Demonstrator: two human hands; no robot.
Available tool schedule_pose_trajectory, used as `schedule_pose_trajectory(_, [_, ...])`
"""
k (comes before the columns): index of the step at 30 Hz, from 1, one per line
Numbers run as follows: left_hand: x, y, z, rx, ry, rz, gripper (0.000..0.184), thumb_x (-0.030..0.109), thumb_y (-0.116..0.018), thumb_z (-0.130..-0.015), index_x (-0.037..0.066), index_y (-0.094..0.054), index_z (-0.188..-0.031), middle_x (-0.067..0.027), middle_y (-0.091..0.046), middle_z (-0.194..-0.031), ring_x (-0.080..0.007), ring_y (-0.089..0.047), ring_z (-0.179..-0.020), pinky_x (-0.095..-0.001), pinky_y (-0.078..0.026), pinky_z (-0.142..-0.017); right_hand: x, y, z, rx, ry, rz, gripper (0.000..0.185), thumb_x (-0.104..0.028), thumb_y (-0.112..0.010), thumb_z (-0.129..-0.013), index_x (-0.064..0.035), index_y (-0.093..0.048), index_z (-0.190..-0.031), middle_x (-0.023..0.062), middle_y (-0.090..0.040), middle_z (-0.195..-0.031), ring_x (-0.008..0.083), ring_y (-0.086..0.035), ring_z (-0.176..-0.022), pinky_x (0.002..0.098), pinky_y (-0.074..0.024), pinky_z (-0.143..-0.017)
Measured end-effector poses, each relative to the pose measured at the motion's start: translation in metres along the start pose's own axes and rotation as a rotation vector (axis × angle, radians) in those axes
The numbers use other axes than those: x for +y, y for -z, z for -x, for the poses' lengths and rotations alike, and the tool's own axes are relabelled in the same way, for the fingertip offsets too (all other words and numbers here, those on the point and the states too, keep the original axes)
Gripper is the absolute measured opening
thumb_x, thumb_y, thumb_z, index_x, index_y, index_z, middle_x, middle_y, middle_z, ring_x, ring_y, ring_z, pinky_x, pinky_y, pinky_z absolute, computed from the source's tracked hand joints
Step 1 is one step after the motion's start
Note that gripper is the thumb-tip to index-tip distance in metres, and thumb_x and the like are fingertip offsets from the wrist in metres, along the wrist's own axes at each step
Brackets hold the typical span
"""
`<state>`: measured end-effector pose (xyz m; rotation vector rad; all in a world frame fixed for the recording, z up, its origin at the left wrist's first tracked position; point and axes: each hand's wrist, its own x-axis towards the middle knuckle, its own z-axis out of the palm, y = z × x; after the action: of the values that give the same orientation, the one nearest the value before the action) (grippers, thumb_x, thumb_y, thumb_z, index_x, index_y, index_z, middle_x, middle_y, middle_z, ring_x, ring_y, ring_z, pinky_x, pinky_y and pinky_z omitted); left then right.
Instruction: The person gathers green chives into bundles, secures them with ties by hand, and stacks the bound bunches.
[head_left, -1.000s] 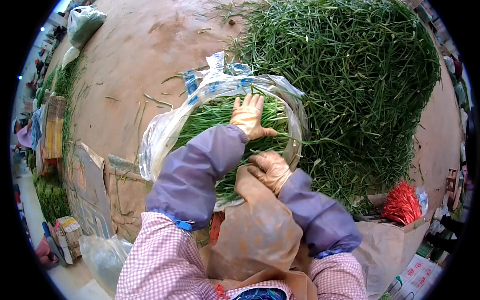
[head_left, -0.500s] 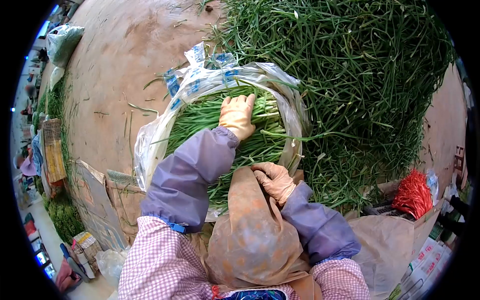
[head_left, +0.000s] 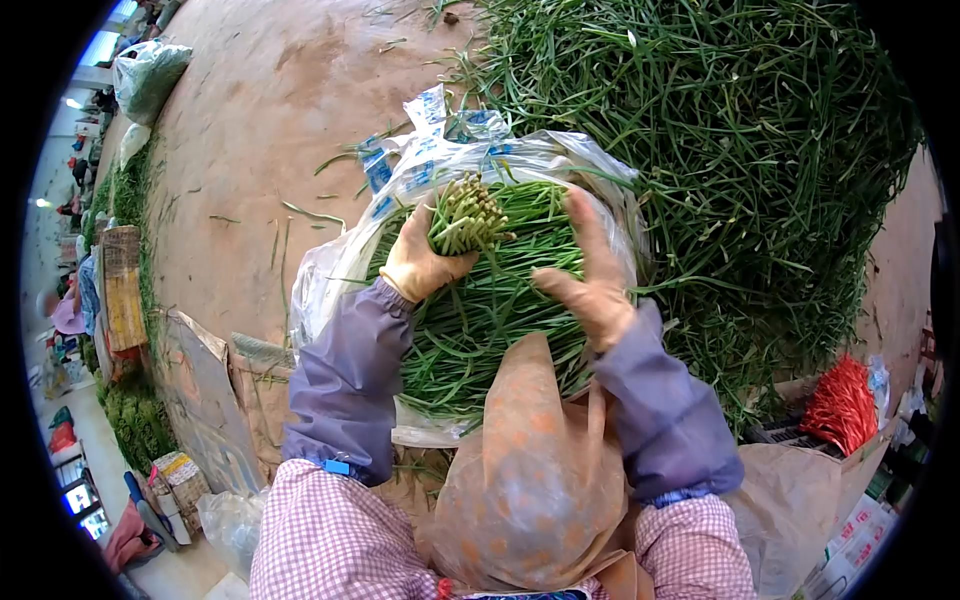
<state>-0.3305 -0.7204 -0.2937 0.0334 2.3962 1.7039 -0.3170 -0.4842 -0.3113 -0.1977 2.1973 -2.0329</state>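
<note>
Bunch (head_left: 462,232) in grip of left hand (head_left: 424,262); right hand (head_left: 597,283) wide, over greens (head_left: 490,335) in bag (head_left: 318,285).

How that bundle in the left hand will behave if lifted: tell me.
The bundle should be fairly stiff at its pale, tightly packed ends. It may slip apart if the left hand loosens, since no tie shows.

Pale floor (head_left: 185,572) shows at left, below what may be a bright window (head_left: 100,47).

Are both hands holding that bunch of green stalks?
No, only the left hand grips the bunch; the right hand is open and apart from it.
</note>
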Motion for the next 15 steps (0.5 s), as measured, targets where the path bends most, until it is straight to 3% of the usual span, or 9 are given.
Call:
schedule_pose_trajectory(2, [-0.005, -0.001, 0.008, -0.013, -0.024, -0.040, 0.076, 0.004, -0.079, -0.069, 0.006, -0.040, -0.134, -0.0069, -0.062, -0.118, -0.0167, -0.060, -0.107, -0.0292, -0.048, -0.094, 0.008, -0.040, -0.018, -0.141, 0.067, -0.070, 0.121, -0.030, -0.092, -0.056, -0.0082, -0.022, -0.152, 0.0163, -0.036, -0.149, 0.0308, -0.030, -0.141, 0.0401, -0.0259, -0.116])
schedule_pose_trajectory(3, [0.000, -0.010, 0.019, -0.035, -0.070, 0.294, 0.065, 0.001, -0.072, -0.077, 0.006, -0.040, -0.134, -0.0080, -0.058, -0.123, -0.0175, -0.058, -0.111, -0.0309, -0.048, -0.097, 0.010, -0.064, -0.023, -0.185, 0.125, -0.104, 0.125, -0.029, -0.093, -0.053, -0.0092, -0.020, -0.153, 0.0153, -0.035, -0.150, 0.0315, -0.030, -0.141, 0.0401, -0.0263, -0.116])
schedule_pose_trajectory(4, [-0.018, -0.014, 0.025, -0.039, -0.049, 0.346, 0.057, 0.003, -0.065, -0.084, 0.006, -0.040, -0.135, -0.0088, -0.056, -0.127, -0.0189, -0.056, -0.115, -0.0330, -0.047, -0.099, 0.012, -0.088, -0.026, -0.160, 0.103, -0.268, 0.124, -0.027, -0.093, -0.051, -0.0096, -0.022, -0.152, 0.0159, -0.036, -0.150, 0.0328, -0.032, -0.139, 0.0397, -0.0270, -0.115])
schedule_pose_trajectory(6, [-0.027, -0.021, 0.047, 0.038, 0.069, 1.116, 0.043, 0.008, -0.045, -0.098, 0.007, -0.036, -0.140, -0.0113, -0.048, -0.137, -0.0229, -0.051, -0.124, -0.0388, -0.045, -0.105, 0.004, -0.112, -0.030, -0.118, 0.183, -0.297, 0.117, -0.028, -0.093, -0.048, -0.0122, -0.033, -0.147, 0.0177, -0.038, -0.147, 0.0357, -0.034, -0.136, 0.0402, -0.0271, -0.114])
schedule_pose_trajectory(9, [-0.060, -0.027, 0.080, 0.044, 0.175, 1.392, 0.050, 0.032, -0.040, -0.100, 0.010, -0.033, -0.144, -0.0136, -0.042, -0.143, -0.0283, -0.044, -0.131, -0.0441, -0.038, -0.111, -0.014, -0.115, -0.015, -0.176, 0.380, 0.151, 0.083, -0.036, -0.088, -0.054, -0.0210, -0.056, -0.129, 0.0142, -0.040, -0.146, 0.0345, -0.026, -0.143, 0.0555, -0.0160, -0.114])
schedule_pose_trajectory(10, [-0.061, -0.027, 0.094, -0.032, 0.171, 1.620, 0.053, 0.037, -0.040, -0.099, 0.010, -0.033, -0.144, -0.0142, -0.041, -0.144, -0.0293, -0.042, -0.132, -0.0448, -0.037, -0.111, -0.018, -0.119, -0.012, -0.151, 0.471, 0.140, 0.055, -0.030, -0.085, -0.061, -0.0163, -0.067, -0.110, 0.0117, -0.051, -0.139, 0.0333, -0.037, -0.137, 0.0504, -0.0258, -0.113])
schedule_pose_trajectory(12, [-0.051, -0.027, 0.112, -0.142, 0.156, 1.794, 0.061, 0.046, -0.041, -0.096, 0.011, -0.033, -0.145, -0.0152, -0.037, -0.147, -0.0312, -0.039, -0.135, -0.0460, -0.034, -0.112, -0.021, -0.125, 0.000, -0.213, 0.422, 0.083, 0.045, -0.024, -0.084, -0.063, -0.0139, -0.066, -0.103, 0.0096, -0.065, -0.118, 0.0324, -0.053, -0.123, 0.0497, -0.0298, -0.110])
schedule_pose_trajectory(14, [-0.045, -0.020, 0.117, -0.028, 0.132, 0.802, 0.074, 0.039, -0.063, -0.086, 0.009, -0.031, -0.146, -0.0183, -0.039, -0.144, -0.0332, -0.041, -0.133, -0.0434, -0.035, -0.111, -0.020, -0.128, 0.005, -0.193, 0.187, -0.139, 0.036, -0.017, -0.082, -0.068, -0.0132, -0.065, -0.100, 0.0083, -0.069, -0.107, 0.0245, -0.062, -0.109, 0.0450, -0.0430, -0.099])
schedule_pose_trajectory(15, [-0.037, -0.011, 0.118, 0.034, 0.084, -0.134, 0.086, 0.034, -0.075, -0.079, 0.008, -0.030, -0.147, -0.0199, -0.040, -0.143, -0.0342, -0.042, -0.132, -0.0422, -0.036, -0.110, -0.024, -0.125, 0.006, -0.152, -0.002, -0.304, 0.029, -0.013, -0.080, -0.072, -0.0127, -0.064, -0.097, 0.0077, -0.070, -0.103, 0.0195, -0.065, -0.102, 0.0411, -0.0497, -0.092])
